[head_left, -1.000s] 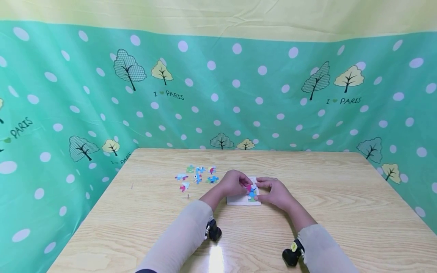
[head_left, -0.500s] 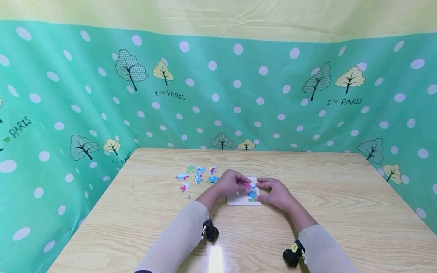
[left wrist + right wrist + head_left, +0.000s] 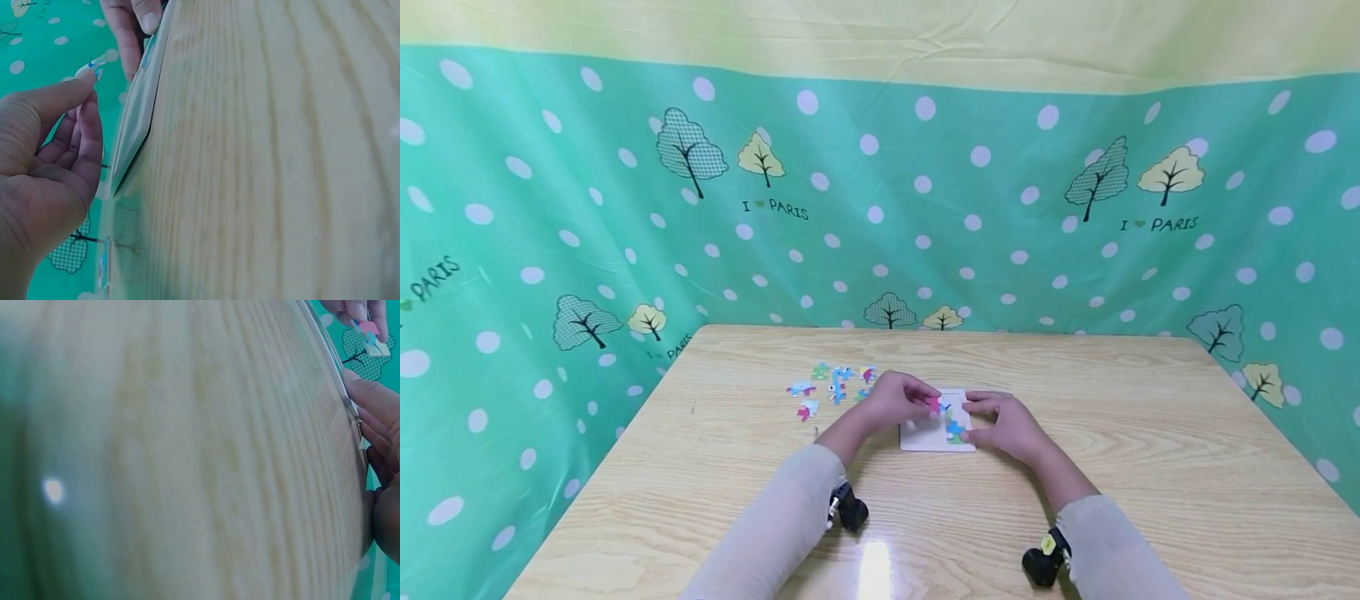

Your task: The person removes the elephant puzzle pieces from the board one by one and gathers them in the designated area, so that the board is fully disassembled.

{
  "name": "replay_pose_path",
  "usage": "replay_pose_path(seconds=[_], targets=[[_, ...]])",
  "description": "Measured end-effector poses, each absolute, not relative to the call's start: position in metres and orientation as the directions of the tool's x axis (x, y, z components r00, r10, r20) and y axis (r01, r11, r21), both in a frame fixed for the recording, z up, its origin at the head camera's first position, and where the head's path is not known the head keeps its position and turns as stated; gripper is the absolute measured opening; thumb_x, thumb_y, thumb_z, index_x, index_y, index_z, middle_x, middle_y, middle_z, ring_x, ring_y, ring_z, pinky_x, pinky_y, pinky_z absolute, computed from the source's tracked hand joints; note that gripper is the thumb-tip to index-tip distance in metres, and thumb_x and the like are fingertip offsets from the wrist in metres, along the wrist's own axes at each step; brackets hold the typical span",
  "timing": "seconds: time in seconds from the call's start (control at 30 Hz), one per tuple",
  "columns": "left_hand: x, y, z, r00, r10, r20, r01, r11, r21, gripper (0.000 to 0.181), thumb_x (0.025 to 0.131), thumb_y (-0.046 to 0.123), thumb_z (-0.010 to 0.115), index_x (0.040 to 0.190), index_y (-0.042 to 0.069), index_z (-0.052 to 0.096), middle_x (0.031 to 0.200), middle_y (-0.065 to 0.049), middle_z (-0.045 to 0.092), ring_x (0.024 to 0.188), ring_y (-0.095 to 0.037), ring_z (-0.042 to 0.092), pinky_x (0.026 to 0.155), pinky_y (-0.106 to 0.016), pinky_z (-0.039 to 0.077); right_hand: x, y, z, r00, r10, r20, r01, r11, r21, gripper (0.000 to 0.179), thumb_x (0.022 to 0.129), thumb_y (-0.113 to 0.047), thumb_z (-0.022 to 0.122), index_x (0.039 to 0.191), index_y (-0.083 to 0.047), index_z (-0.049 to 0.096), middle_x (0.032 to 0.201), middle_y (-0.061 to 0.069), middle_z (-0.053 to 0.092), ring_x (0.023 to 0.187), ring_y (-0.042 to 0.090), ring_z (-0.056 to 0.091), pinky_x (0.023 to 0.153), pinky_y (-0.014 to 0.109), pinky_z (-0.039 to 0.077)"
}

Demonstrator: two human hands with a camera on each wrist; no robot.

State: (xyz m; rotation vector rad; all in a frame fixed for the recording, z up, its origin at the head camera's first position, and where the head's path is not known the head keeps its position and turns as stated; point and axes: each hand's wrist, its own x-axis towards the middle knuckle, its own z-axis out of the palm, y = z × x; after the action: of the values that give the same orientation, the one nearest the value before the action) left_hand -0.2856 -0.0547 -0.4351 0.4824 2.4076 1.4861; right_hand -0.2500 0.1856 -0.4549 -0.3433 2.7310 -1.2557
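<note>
My left hand (image 3: 892,402) pinches a jigsaw piece (image 3: 370,329) with pink and blue on it between thumb and fingertips. In the left wrist view that piece stands tilted, raised off the white puzzle tray (image 3: 921,438). Blue and green pieces (image 3: 956,431) lie in the tray's right part, partly covered by fingers. At the tray's right edge, my right hand (image 3: 1011,427) grips the border, thumb nearer me and fingers farther away. The right wrist view shows the right thumb (image 3: 369,394) touching the tray's rim.
Several loose jigsaw pieces (image 3: 837,387) lie to the left of the tray on the wooden table (image 3: 1120,417). A tiny upright object (image 3: 816,432) is near them, too small to identify. A green dotted curtain (image 3: 865,208) hangs behind the table.
My left hand has moved a little left with the pinched piece, uncovering more of the tray's right part. My right hand stays at the tray's edge.
</note>
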Motion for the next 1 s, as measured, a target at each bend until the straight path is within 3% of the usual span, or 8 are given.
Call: replay_pose_path(seconds=[0.6, 1.0], targets=[[-0.279, -0.075, -0.421, -0.918, 0.397, -0.01, 0.18, 0.438, 0.881, 0.027, 0.085, 0.007, 0.086, 0.111, 0.009, 0.08, 0.093, 0.003, 0.075, 0.087, -0.013, 0.069, 0.079, -0.027, 0.058, -0.25, 0.186, -0.456, -0.97, -0.244, -0.004, -0.156, 0.633, -0.758, 0.053, 0.084, -0.02, 0.088, 0.13, -0.002, 0.071, 0.15, 0.011, 0.056, 0.146, 0.043, 0.037, 0.12, 0.06, 0.026], [-0.277, -0.099, -0.409, -0.89, 0.456, -0.007, 0.199, 0.403, 0.894, 0.027, 0.085, 0.005, 0.085, 0.112, 0.004, 0.079, 0.096, -0.002, 0.077, 0.088, -0.014, 0.07, 0.082, -0.029, 0.059, -0.249, 0.185, -0.456, -0.97, -0.242, -0.003, -0.156, 0.636, -0.755, 0.053, 0.084, -0.02, 0.088, 0.131, -0.002, 0.071, 0.15, 0.011, 0.056, 0.146, 0.042, 0.037, 0.12, 0.06, 0.026]])
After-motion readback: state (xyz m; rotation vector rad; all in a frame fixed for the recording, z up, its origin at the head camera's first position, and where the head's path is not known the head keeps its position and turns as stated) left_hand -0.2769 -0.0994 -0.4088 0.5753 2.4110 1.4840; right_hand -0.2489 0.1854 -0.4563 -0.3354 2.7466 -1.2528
